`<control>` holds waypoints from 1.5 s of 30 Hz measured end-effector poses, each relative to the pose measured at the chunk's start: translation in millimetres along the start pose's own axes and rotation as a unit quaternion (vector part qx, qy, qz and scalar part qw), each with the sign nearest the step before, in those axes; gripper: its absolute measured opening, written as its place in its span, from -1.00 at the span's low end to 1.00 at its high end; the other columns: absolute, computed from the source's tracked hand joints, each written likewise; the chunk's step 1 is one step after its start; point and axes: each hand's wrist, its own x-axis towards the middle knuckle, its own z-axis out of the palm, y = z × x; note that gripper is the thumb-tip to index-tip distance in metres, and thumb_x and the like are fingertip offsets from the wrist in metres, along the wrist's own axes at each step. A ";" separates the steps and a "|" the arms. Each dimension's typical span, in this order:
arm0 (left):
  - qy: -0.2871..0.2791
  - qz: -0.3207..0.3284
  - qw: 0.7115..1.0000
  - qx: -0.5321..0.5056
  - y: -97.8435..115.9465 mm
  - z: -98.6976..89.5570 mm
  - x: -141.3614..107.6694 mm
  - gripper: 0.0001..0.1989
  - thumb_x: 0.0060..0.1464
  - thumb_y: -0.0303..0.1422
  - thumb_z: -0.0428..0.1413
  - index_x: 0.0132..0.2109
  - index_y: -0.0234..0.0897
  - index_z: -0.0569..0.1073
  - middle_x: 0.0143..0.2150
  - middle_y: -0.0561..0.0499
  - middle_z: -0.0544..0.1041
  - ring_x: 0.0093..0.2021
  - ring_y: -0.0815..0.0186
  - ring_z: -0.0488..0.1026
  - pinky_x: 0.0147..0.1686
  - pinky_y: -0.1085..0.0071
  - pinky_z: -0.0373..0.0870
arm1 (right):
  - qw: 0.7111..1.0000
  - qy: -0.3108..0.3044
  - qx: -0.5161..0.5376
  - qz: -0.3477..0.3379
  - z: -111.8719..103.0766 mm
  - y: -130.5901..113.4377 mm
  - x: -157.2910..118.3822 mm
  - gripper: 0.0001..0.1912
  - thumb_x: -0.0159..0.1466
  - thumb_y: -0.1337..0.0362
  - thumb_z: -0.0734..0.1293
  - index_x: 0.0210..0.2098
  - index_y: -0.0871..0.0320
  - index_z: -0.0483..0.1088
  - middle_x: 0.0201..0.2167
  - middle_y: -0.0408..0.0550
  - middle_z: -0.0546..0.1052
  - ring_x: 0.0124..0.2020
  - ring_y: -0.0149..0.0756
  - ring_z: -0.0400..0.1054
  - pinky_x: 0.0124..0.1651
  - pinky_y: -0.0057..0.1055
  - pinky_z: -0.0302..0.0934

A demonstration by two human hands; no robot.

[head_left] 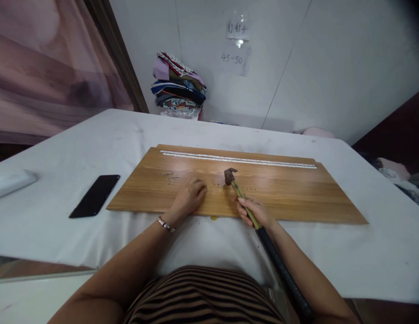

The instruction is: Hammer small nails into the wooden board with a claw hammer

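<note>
My right hand (252, 212) grips a claw hammer (243, 195) partway up its yellow handle, whose lower end is black. The rusty hammer head is over the middle of a wood-grain board (297, 193), close to a row of small dark dots that may be nail heads or holes. On the board's left half rests my left hand (191, 194), its fingers curled and drawn together. Whatever those fingers may hold is hidden. Several loose nails (170, 177) lie on the board, left of my left hand.
A black phone (95, 196) lies on the white-covered table (54, 153) left of the board. Two white measuring strips (239, 160) run along the board's far edge. Folded cloth (180, 85) is stacked against the wall. A white object (13, 182) sits at the far left.
</note>
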 end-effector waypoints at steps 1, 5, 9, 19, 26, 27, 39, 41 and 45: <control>0.000 0.000 1.000 0.000 0.1 0.2 0.0 -0.84 0.24 -0.42 0.03 -0.24 -0.26 0.51 -0.19 -0.09 0.54 -0.12 0.18 0.45 -0.02 0.19 0.43 | 1.000 0.000 0.002 -0.001 -0.6 0.5 0.0 -0.55 0.14 -0.11 0.41 -0.25 0.10 0.29 -0.66 -0.40 0.27 -0.82 -0.55 0.05 -0.78 -0.53 -0.07; 0.002 0.001 1.000 0.003 -0.1 1.4 -0.4 -0.84 0.25 -0.41 0.03 -0.24 -0.27 0.51 -0.19 -0.09 0.54 -0.11 0.18 0.45 0.00 0.19 0.42 | 1.000 0.001 0.004 -0.012 -2.1 2.1 0.4 -0.56 0.15 -0.11 0.41 -0.31 0.09 0.24 -0.65 -0.40 0.27 -0.82 -0.55 0.05 -0.78 -0.53 -0.07; -0.001 -0.004 1.000 0.003 -0.3 1.2 -0.5 -0.84 0.25 -0.41 0.02 -0.23 -0.27 0.51 -0.18 -0.09 0.53 -0.12 0.18 0.45 -0.02 0.19 0.42 | 1.000 0.003 -0.001 -0.004 -0.5 1.4 0.8 -0.53 0.12 -0.13 0.42 -0.25 0.11 0.29 -0.66 -0.41 0.27 -0.82 -0.55 0.06 -0.78 -0.54 -0.09; -0.003 -0.006 1.000 -0.010 5.1 -2.7 0.2 -0.83 0.25 -0.40 0.02 -0.25 -0.26 0.50 -0.19 -0.09 0.53 -0.12 0.17 0.45 -0.01 0.17 0.43 | 1.000 0.001 0.007 -0.011 -0.2 1.6 -0.3 -0.59 0.16 -0.07 0.40 -0.24 0.11 0.30 -0.65 -0.39 0.28 -0.82 -0.55 0.05 -0.78 -0.52 -0.08; 0.003 -0.008 1.000 -0.015 1.3 -1.1 0.4 -0.83 0.24 -0.40 0.02 -0.26 -0.26 0.51 -0.20 -0.10 0.54 -0.12 0.17 0.46 -0.01 0.18 0.43 | 1.000 0.001 0.005 -0.007 -0.2 1.7 0.6 -0.54 0.15 -0.11 0.40 -0.22 0.13 0.32 -0.66 -0.41 0.28 -0.82 -0.56 0.06 -0.78 -0.54 -0.06; 0.010 -0.010 1.000 -0.025 0.5 -1.0 0.1 -0.83 0.24 -0.39 0.02 -0.26 -0.26 0.51 -0.20 -0.10 0.55 -0.12 0.17 0.47 -0.02 0.18 0.44 | 1.000 0.000 0.006 -0.011 -0.4 1.8 0.9 -0.54 0.15 -0.11 0.40 -0.21 0.13 0.32 -0.66 -0.41 0.28 -0.82 -0.56 0.06 -0.78 -0.54 -0.06; -0.072 -0.099 0.941 -0.316 84.9 -1.2 12.5 -0.69 0.26 -0.14 0.02 -0.17 -0.25 0.54 -0.25 -0.03 0.61 -0.27 0.26 0.51 -0.21 0.33 0.44 | 0.992 0.023 0.104 -0.062 -4.1 0.4 5.7 -0.53 0.11 -0.18 0.36 -0.26 0.08 0.31 -0.66 -0.39 0.26 -0.83 -0.53 0.02 -0.78 -0.52 -0.07; -0.117 -0.135 0.904 -0.388 100.6 8.9 23.0 -0.62 0.27 -0.07 -0.02 -0.19 -0.26 0.51 -0.25 -0.05 0.60 -0.32 0.27 0.52 -0.25 0.32 0.47 | 0.993 0.032 0.083 -0.075 -7.3 0.9 7.7 -0.53 0.14 -0.22 0.32 -0.34 0.07 0.29 -0.69 -0.36 0.26 -0.83 -0.51 0.02 -0.77 -0.51 -0.05; -0.151 -0.173 0.832 -0.505 124.8 26.8 44.8 -0.55 0.27 0.05 -0.03 -0.33 -0.24 0.37 -0.45 -0.01 0.52 -0.47 0.31 0.50 -0.38 0.35 0.47 | 0.997 0.025 0.013 -0.070 -16.9 3.5 13.9 -0.39 0.18 -0.37 0.18 -0.55 0.06 0.20 -0.81 -0.24 0.24 -0.81 -0.45 0.07 -0.74 -0.51 -0.03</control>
